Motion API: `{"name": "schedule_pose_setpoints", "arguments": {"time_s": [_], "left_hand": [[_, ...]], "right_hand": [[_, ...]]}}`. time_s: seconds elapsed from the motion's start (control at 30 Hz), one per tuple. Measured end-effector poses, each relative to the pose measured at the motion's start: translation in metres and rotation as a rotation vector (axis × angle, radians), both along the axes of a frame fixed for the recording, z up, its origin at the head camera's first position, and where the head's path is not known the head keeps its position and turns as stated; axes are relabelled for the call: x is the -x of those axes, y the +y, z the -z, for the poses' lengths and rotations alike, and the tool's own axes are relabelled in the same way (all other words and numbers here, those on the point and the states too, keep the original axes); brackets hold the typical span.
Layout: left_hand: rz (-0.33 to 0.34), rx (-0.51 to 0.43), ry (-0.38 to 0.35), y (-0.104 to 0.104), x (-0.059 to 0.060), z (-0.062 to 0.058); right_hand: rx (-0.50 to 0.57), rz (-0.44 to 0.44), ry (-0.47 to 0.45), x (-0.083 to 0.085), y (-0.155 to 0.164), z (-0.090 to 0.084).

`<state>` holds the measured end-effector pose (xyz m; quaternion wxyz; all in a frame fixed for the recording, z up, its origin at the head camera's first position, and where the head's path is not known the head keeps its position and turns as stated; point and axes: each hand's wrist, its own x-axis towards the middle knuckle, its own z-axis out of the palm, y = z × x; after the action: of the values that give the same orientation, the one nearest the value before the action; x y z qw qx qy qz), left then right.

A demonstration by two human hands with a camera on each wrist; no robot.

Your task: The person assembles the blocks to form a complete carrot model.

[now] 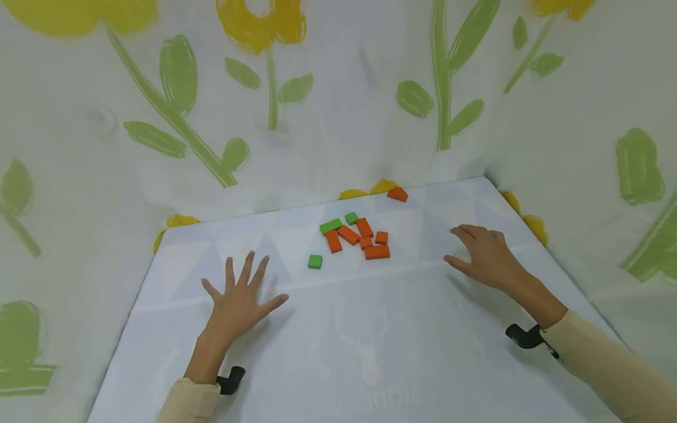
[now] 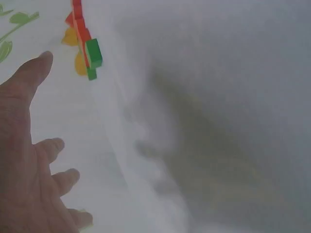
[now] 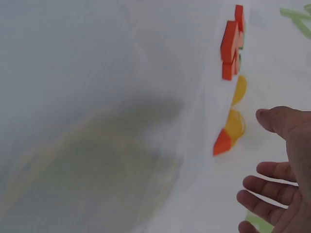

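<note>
The table [image 1: 370, 329] is pale bluish white, printed with faint grey triangles and a dim deer outline. On it lie orange blocks [image 1: 365, 238] and three green blocks [image 1: 330, 225] — one small green square [image 1: 315, 261] sits apart from the rest, and one orange block [image 1: 397, 194] lies near the back. The backdrop cloth [image 1: 338, 117] is off-white, painted with yellow flowers on green stems and leaves. Both sleeves [image 1: 608, 358] are cream — black wrist mounts [image 1: 523, 336] show beside them.
</note>
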<state>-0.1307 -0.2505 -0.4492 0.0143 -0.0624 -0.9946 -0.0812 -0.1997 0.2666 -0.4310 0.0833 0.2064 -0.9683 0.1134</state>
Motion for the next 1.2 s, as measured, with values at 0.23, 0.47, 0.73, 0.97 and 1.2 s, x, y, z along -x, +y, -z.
{"name": "schedule_pose_setpoints", "arguments": {"time_s": [0.23,0.47,0.73,0.97,1.2], "left_hand": [[-0.01,-0.121,0.059,0.055,0.052,-0.002],[0.049,-0.165,0.036,0.099,0.097,0.005],[0.083,-0.121,-0.057,0.12,0.126,0.011],[0.075,-0.096,-0.074,0.122,0.134,0.019],[0.082,-0.118,-0.088,0.131,0.135,0.014]], "right_hand": [[0.028,-0.035,-0.11,0.029,-0.064,0.008],[-0.008,-0.064,-0.199,0.048,-0.11,0.016],[-0.031,-0.081,-0.263,0.059,-0.125,0.022],[-0.012,-0.117,-0.382,0.061,-0.131,0.022],[-0.01,-0.224,-0.281,0.059,-0.13,0.022]]}}
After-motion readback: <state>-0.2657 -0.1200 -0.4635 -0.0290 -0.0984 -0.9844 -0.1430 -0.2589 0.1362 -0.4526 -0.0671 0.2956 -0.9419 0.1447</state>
